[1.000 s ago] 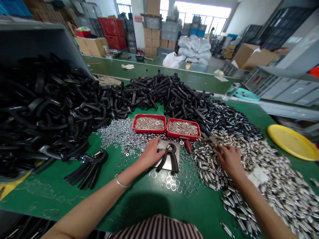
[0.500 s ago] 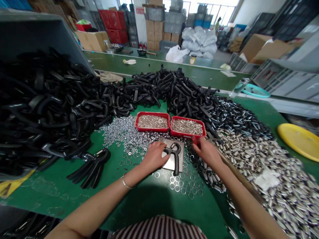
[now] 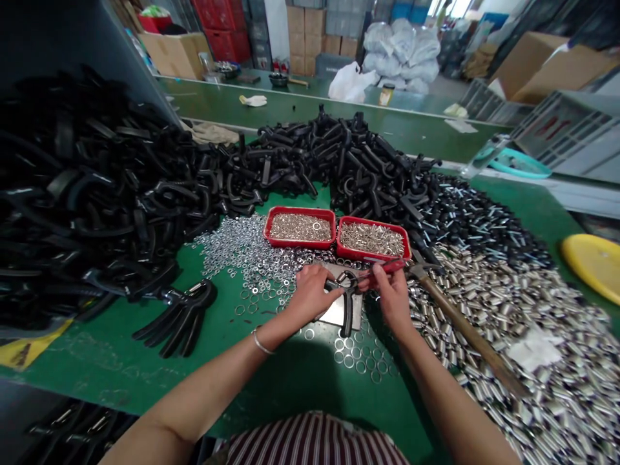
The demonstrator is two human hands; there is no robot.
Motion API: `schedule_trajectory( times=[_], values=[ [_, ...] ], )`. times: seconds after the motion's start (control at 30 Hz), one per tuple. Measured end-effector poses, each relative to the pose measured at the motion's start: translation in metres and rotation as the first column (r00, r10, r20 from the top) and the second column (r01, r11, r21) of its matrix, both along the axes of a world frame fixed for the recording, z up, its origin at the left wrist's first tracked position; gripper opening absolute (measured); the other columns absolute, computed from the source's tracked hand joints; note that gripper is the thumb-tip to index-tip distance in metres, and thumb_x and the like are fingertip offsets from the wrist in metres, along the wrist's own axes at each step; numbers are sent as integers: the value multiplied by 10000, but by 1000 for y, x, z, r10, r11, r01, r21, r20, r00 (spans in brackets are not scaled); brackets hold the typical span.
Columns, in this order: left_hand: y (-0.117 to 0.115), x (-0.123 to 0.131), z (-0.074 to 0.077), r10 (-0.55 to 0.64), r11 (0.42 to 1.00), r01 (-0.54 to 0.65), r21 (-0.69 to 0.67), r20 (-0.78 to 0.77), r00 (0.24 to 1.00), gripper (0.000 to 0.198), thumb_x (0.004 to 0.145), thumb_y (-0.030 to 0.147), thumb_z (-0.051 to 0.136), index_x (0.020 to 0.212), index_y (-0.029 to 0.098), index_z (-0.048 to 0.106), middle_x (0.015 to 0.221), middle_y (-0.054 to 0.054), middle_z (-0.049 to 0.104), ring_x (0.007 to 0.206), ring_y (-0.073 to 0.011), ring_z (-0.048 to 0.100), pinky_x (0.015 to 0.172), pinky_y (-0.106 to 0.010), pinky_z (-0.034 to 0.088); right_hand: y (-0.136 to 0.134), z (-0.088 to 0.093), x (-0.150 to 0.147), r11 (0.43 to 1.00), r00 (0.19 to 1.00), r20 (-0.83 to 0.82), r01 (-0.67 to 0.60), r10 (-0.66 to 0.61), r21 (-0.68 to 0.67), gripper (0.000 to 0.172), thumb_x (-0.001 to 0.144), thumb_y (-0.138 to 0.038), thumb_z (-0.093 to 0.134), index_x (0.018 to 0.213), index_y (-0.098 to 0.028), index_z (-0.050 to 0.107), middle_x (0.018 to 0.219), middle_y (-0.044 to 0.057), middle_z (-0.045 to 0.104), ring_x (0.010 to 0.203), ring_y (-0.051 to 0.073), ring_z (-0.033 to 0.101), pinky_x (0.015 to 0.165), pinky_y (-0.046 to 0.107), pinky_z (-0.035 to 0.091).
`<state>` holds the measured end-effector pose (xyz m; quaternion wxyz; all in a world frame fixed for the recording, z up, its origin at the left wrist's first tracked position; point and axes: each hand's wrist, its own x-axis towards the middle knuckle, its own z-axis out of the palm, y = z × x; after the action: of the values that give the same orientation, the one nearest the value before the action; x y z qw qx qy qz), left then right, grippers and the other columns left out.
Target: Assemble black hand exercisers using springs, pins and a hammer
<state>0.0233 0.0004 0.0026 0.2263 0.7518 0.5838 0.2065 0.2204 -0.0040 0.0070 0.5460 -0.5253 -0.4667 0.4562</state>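
Note:
A black hand-grip part [image 3: 345,303] lies on a small steel plate [image 3: 339,311] in the middle of the green table [image 3: 300,381]. My left hand [image 3: 312,294] is closed on its upper end and holds it down. My right hand [image 3: 391,294] is closed round a red-handled tool [image 3: 382,268] whose tip points left onto the top of the grip part. Loose steel rings [image 3: 361,358] lie scattered around the plate. Two red trays [image 3: 300,227] of small metal pieces stand just beyond the hands.
Heaps of black handles [image 3: 97,194] fill the left and back. A stack of assembled grips [image 3: 181,316] lies at the left. Silver sleeves [image 3: 533,336] cover the right side, with a wooden-handled hammer [image 3: 460,323] on them. A yellow dish [image 3: 593,258] sits at the far right.
My right hand left the silver sleeves, picked up the red-handled tool and brought it to the grip part. My left hand stayed on the part. The view tilted down.

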Motion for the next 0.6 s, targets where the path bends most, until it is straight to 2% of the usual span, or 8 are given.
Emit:
schedule_trajectory(
  times=[0.1,0.17,0.2,0.27,0.37,0.47,0.53,0.6],
  values=[
    [9,4,-5,36,998,-36,-44,0,999,181,911,323,580,814,183,641,967,-52,640,1005,-248,527,896,-392,375,1,-3,30,998,993,100,64,-63,-8,362,896,-559,584,1025,-234,493,846,21,713,533,143,621,535,289,526],
    [11,1,-7,20,999,-20,-43,-11,1000,195,931,273,538,799,183,649,957,-51,651,991,-240,536,889,-385,374,2,0,59,994,946,320,74,-46,-75,404,878,-593,586,1020,-219,526,775,19,700,489,155,583,508,300,486],
    [12,-3,-6,-2,999,1,-35,-17,1000,199,943,267,521,830,188,665,974,-52,659,996,-240,541,896,-387,375,1,4,74,991,884,467,85,-29,-101,432,861,-605,600,1020,-207,550,752,28,691,505,175,586,525,318,480],
    [17,-14,0,-46,999,46,13,-18,999,217,969,275,489,952,201,692,1026,-56,672,1009,-237,559,916,-390,387,2,17,102,991,661,748,125,-52,-41,486,831,-597,641,1057,-169,601,804,80,687,657,244,633,633,377,495],
    [44,-41,19,-41,983,53,176,-69,997,271,994,306,458,1120,200,673,1088,-74,679,1023,-228,588,935,-374,415,12,43,117,970,338,909,60,-243,236,425,880,-511,619,1108,-155,661,989,150,657,943,318,603,827,454,460],
    [90,-69,42,90,961,11,277,-347,933,289,979,248,449,1104,148,689,1117,-142,679,1069,-270,602,935,-389,430,39,58,83,937,318,929,-226,-187,266,253,949,-393,555,950,-214,734,946,110,651,937,285,564,840,420,436],
    [119,-83,53,122,979,-5,205,-564,817,269,926,169,477,1012,97,721,1073,-201,690,1037,-314,629,880,-405,450,66,60,38,885,339,938,-411,-75,219,242,962,-309,543,864,-211,742,893,93,660,925,265,550,829,389,428],
    [139,-90,57,82,991,8,135,-649,757,221,859,116,526,903,80,739,987,-213,707,957,-318,660,816,-386,463,96,56,-10,831,293,956,-527,-20,178,227,955,-253,551,859,-184,744,872,95,663,914,255,537,835,374,410]
  ],
)
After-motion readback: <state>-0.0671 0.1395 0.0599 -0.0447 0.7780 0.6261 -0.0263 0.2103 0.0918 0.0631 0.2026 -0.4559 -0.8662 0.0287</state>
